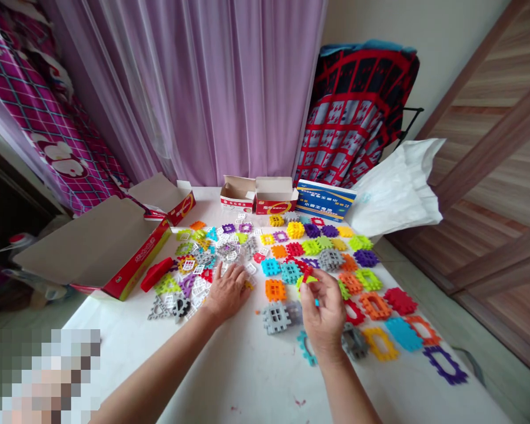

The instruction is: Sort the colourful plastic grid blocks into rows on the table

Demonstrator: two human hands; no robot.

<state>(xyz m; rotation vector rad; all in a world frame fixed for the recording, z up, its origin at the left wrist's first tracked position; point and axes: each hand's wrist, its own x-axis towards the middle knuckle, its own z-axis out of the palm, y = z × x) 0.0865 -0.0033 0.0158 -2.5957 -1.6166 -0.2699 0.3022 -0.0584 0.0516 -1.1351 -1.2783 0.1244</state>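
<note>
My left hand lies with its fingers spread on the right edge of a loose heap of colored plastic pieces and small white window frames. My right hand is raised over the table, thumb and fingers pinching a small yellow-green and red piece. Stacks of interlocking pieces stand around it, among them an orange one, a gray one with a window and a turquoise one. A blue piece and a purple frame lie at the right.
Open cardboard boxes stand at the left and the back. Beside them are a blue box and a white bag. A red object lies near the left box. Part of a pixelated figure shows at lower left.
</note>
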